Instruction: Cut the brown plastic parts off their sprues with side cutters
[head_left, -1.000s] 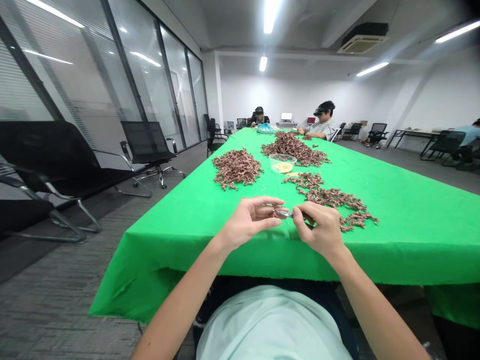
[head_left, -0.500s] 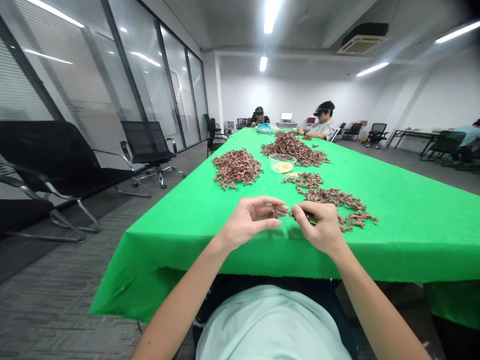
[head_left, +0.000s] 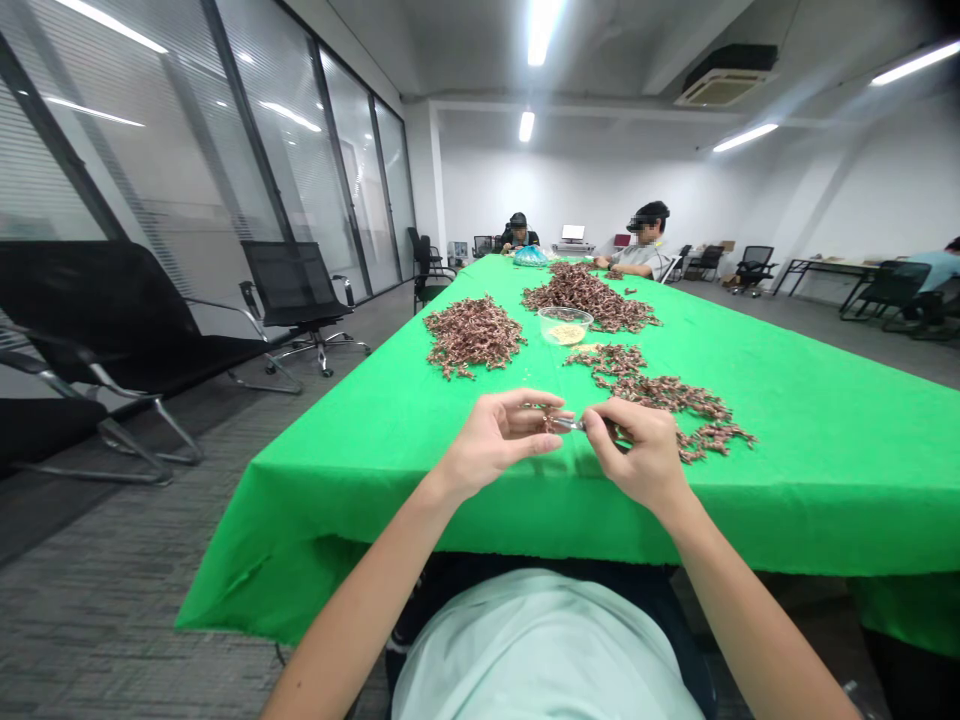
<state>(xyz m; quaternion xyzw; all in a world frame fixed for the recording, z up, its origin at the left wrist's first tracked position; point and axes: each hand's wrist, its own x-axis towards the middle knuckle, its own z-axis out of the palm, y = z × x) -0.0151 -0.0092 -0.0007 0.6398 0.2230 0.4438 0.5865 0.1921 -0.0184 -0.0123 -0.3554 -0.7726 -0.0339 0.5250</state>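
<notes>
Both arms raised, left hand (head_left: 499,437) and right hand (head_left: 637,452) pinching a small brown clump (head_left: 555,423) between fingertips

This is an office-type meeting room, and it is being shown as such by its fittings. One side is being closed off by a glass partition wall (head_left: 322,170) with blinds, and a black mesh office chair (head_left: 296,290) is being kept beside it. The ceiling is being fitted with a cassette air-conditioning unit (head_left: 726,88) and strip lights (head_left: 526,127), while the floor is being covered by grey carpet tiles (head_left: 150,520). Desks (head_left: 817,268) are being lined along the far side, and a long table (head_left: 825,480) under green cloth is being used as a workbench, with heaps of small brown pieces (head_left: 472,337) being spread on it.
</notes>
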